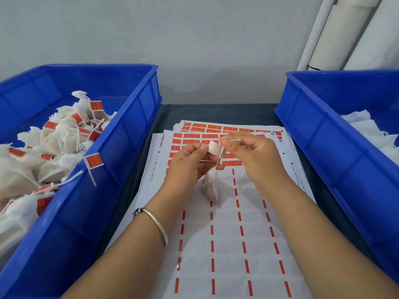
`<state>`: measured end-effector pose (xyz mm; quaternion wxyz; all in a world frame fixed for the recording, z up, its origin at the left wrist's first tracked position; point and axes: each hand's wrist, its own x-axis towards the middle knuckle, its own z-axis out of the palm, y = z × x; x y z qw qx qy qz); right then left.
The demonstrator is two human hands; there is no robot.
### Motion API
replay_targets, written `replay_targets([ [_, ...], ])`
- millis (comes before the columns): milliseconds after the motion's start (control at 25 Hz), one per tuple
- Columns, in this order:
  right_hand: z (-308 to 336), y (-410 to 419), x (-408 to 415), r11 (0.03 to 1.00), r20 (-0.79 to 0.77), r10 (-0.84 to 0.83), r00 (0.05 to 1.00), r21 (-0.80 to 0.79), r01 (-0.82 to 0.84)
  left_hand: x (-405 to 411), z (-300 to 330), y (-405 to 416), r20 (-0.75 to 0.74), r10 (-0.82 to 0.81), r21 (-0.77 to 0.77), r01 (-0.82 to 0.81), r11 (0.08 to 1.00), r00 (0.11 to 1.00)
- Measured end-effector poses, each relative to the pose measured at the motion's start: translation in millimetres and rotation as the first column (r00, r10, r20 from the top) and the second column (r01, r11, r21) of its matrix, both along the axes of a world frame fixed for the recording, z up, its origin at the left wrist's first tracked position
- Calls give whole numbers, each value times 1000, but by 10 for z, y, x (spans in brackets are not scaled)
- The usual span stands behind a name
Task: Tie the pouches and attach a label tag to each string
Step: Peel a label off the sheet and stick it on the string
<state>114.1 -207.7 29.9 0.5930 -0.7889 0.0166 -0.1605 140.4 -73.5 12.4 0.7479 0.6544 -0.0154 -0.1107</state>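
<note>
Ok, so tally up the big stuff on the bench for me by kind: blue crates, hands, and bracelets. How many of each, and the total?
Blue crates: 2, the left crate with tagged pouches and the right crate
Hands: 2, left hand and right hand, both pinching at a label and string
Bracelets: 1, bracelet on the left wrist
Total: 5

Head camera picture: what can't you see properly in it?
- Label: only its white back shows; the printed side faces away.
- Pouch: its top is hidden by the left hand.
- Right bin: cut off by the picture's right edge.
- Tag print: too small to read.
- Right hand grip on the string: fingertips blurred.
</note>
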Motion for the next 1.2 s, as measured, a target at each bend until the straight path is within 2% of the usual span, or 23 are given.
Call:
replay_targets([
  [240,-37,-14,23,999,-6,-21,1000,24,21,-17,-3,-6,4,-38,47,38,998,999],
  [600,-22,-13,18,994,-36,-102,994,-50,100,-36,12,-3,20,-55,98,52,994,998],
  [880,2,5,-7,989,-42,-130,991,-70,127,-64,29,23,76,-157,117,147,982,985],
  [1200,-23,5,26,993,-36,-108,994,-52,106,-70,17,10,158,-105,117,87,989,982],
])
